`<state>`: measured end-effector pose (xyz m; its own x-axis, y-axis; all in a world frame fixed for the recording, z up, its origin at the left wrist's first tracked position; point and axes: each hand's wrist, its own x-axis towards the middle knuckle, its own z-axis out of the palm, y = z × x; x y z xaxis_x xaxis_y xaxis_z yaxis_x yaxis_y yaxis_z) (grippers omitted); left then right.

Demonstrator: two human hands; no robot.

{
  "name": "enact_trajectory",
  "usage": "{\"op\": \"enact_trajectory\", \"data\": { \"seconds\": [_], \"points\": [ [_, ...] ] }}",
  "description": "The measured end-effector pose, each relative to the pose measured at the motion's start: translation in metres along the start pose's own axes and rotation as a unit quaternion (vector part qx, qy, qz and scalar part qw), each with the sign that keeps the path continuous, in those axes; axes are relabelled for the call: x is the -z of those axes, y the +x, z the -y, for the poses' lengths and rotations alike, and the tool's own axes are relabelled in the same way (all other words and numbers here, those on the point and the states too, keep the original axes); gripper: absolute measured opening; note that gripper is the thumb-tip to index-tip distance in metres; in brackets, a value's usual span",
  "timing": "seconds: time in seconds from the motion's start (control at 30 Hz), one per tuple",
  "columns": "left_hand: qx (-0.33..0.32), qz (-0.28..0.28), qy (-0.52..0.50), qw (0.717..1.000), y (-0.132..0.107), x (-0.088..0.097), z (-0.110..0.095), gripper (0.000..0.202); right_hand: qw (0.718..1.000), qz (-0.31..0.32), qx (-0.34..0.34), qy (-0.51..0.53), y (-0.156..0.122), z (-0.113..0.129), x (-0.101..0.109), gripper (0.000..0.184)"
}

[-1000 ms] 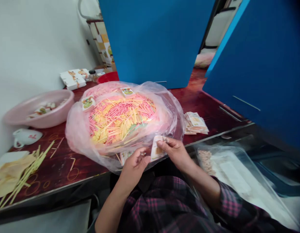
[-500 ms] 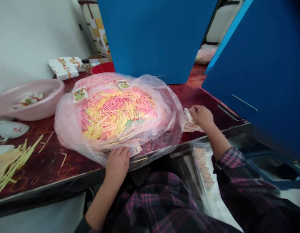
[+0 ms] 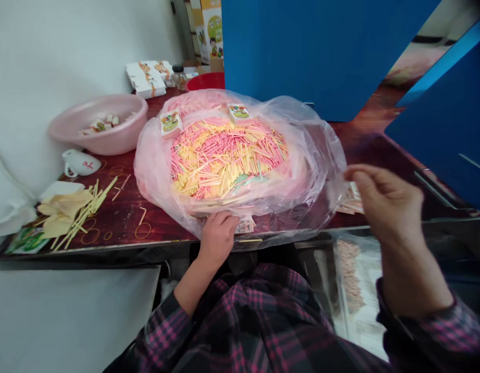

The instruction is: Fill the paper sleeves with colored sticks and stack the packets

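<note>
A large clear plastic bag (image 3: 313,150) lies spread on the table, full of thin pink, yellow and green sticks (image 3: 224,160). My left hand (image 3: 218,238) is closed at the bag's near edge, fingers curled down, with a small printed packet (image 3: 245,224) beside them; what they grip is hidden. To the right of the bag, my right hand (image 3: 395,207) is raised, thumb and fingers pinched together near the bag's rim. Anything in that pinch is too small to make out. Below it lies a small pile of pale packets (image 3: 352,199).
Two small printed boxes (image 3: 171,124) rest on the bag. At left are a pink basin (image 3: 103,140) with small boxes inside, a tipped white mug (image 3: 81,163), loose yellow sticks (image 3: 88,212) and rubber bands. Blue panels (image 3: 302,52) stand behind. A clear-lined container (image 3: 352,274) sits below the table edge.
The view has swung left. My right hand has lifted off the pale packets and come up closer to the camera, fingers pinched. My left hand stays at the bag's near edge.
</note>
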<state>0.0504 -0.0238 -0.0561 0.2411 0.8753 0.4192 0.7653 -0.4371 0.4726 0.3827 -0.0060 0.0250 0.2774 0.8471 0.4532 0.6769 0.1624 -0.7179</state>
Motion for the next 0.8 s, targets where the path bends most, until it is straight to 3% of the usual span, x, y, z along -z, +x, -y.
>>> {"op": "enact_trajectory", "data": {
  "seconds": [0.03,0.1,0.2,0.3,0.37,0.47,0.53,0.6,0.67,0.8],
  "points": [
    [-0.017,-0.026,-0.016,0.999,-0.002,0.002,-0.002,0.023,0.998,0.045,-0.016,0.047,-0.013,0.015,-0.009,0.028],
    [-0.032,-0.069,-0.036,0.996,-0.004,0.006,-0.008,0.022,0.967,0.233,-0.003,0.102,-0.034,0.038,-0.033,0.036],
    [-0.034,-0.105,-0.052,0.992,-0.002,0.010,-0.018,0.020,0.930,0.341,0.018,0.137,-0.055,0.059,-0.072,0.041],
    [-0.040,-0.122,-0.061,0.990,0.000,0.015,-0.028,0.018,0.919,0.344,-0.011,0.192,-0.062,0.069,-0.099,0.039],
    [-0.028,-0.132,-0.083,0.987,0.000,0.020,-0.032,0.013,0.915,0.331,-0.045,0.227,-0.062,0.072,-0.105,0.037],
    [0.041,-0.121,-0.188,0.974,0.000,0.030,-0.033,0.034,0.902,0.339,-0.073,0.258,-0.060,0.076,-0.103,0.033],
    [0.118,-0.065,-0.295,0.946,0.001,0.035,-0.031,0.047,0.889,0.347,-0.070,0.290,-0.060,0.080,-0.100,0.028],
    [0.179,-0.008,-0.382,0.907,0.002,0.038,-0.029,0.043,0.878,0.349,-0.060,0.321,-0.060,0.083,-0.100,0.028],
    [0.205,0.013,-0.424,0.882,0.003,0.041,-0.029,0.035,0.873,0.350,-0.053,0.337,-0.061,0.086,-0.103,0.032],
    [0.198,-0.007,-0.427,0.882,0.004,0.047,-0.029,0.022,0.884,0.329,-0.042,0.329,-0.064,0.089,-0.115,0.021]
  ]
}}
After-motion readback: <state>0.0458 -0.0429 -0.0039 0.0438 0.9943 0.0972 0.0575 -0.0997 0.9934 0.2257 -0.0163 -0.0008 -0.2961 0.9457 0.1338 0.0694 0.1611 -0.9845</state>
